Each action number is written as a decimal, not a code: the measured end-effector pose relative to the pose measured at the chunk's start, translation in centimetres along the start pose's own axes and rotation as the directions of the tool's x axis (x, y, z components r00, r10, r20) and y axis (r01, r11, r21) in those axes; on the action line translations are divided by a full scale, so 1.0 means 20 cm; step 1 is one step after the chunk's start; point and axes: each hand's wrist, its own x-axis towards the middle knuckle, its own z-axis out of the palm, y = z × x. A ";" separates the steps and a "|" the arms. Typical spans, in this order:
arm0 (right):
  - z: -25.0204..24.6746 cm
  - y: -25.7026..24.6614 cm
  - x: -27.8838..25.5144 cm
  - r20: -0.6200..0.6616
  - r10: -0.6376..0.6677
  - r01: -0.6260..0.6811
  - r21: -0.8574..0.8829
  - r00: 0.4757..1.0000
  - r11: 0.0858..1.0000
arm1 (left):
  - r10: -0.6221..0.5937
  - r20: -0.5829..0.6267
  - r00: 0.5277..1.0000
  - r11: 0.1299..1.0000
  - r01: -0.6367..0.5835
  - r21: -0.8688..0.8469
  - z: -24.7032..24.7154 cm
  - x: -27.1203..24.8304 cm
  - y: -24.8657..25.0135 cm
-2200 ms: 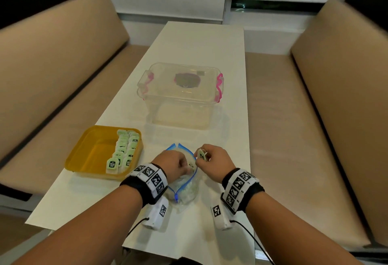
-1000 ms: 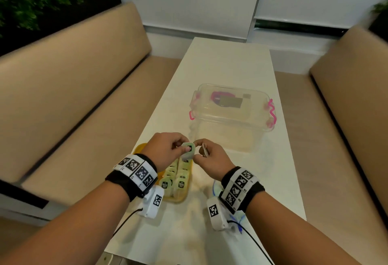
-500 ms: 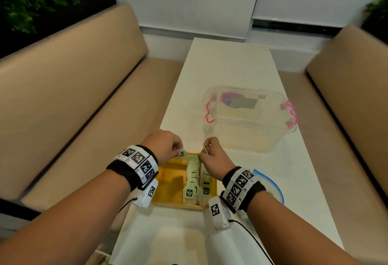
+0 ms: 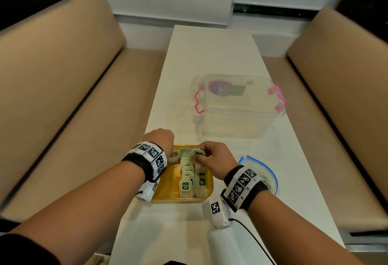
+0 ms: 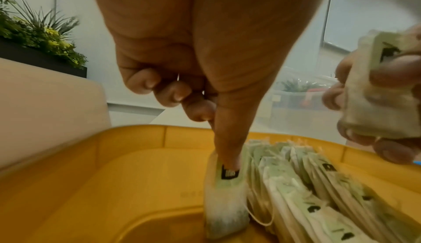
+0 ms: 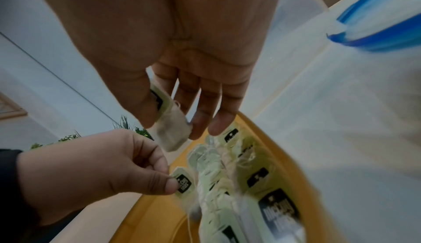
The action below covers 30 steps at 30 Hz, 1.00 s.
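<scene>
Two tea bags are being filed. The left hand pinches the left bag down in the tray, against the rows. The right hand pinches the right bag just above them. Next, probably: seat both upright, then release.

The tea bags are seen to be made of thin, matt, fibrous paper, with smooth printed paper tags. The tray is formed of yellow plastic, smooth with a soft gloss. The box is moulded in clear, glossy plastic, its clasps in pink plastic. The bag at the surface's right edge is made of thin clear film with a blue seal. The surface is finished white, smooth and faintly shiny. The benches are covered in matt tan upholstery.
</scene>
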 end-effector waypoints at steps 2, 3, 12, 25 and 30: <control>0.00 0.02 -0.01 -0.011 0.021 -0.020 0.024 1.000 0.999 | -0.014 -0.003 1.000 1.000 0.014 0.000 0.01 0.01 0.00; 0.01 0.03 -0.01 -0.015 0.034 -0.034 0.034 0.999 0.999 | -0.014 -0.001 1.000 1.000 0.014 -0.011 0.01 0.01 0.00; 0.03 -0.02 -0.01 -0.013 0.021 -0.020 0.086 1.000 0.996 | 0.263 -0.226 0.938 0.733 -0.347 -0.585 -0.12 -0.20 -0.01; 0.03 0.00 0.03 -0.187 -0.055 0.027 -0.148 0.981 0.989 | 0.172 -0.209 0.963 0.873 -0.247 -0.420 -0.07 -0.18 -0.11; -0.02 0.06 0.01 -0.206 0.073 -0.143 -0.352 0.976 0.925 | 0.138 -0.012 0.990 0.964 -0.137 -0.228 -0.02 -0.14 -0.10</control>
